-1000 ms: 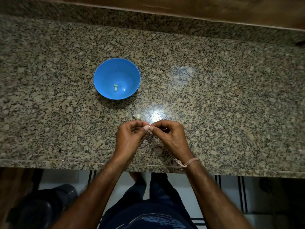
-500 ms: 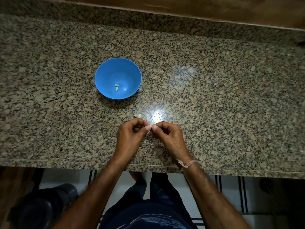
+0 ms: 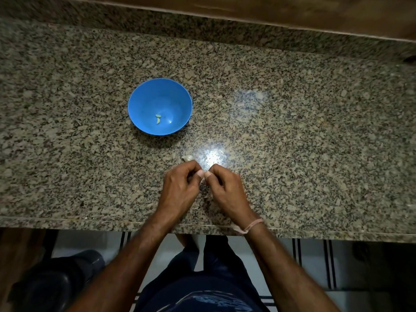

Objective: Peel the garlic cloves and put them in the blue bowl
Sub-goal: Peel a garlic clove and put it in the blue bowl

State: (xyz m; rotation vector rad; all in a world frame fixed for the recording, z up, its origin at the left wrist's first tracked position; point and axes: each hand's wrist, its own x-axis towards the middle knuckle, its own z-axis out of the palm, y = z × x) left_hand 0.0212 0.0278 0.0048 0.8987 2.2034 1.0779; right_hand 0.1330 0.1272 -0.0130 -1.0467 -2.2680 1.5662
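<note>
Lower centre of the frame: left hand (image 3: 177,190) and right hand (image 3: 227,190) meeting thumb to thumb just above the table (image 3: 292,131). Fingers (image 3: 200,174) curled in and pinched on a clove, too hidden between the tips to make out. Probably mid-peel. Best done by bracing the clove with one thumb and tearing the skin away with the other nail, in small pulls, kept low over the table to avoid a drop past the near edge. Just above the hands, a pale garlic piece (image 3: 188,157) lying on the table, likely next. Further up and left, blue bowl (image 3: 135,97) holding two small peeled cloves (image 3: 158,119); carry across only once bare.
</note>
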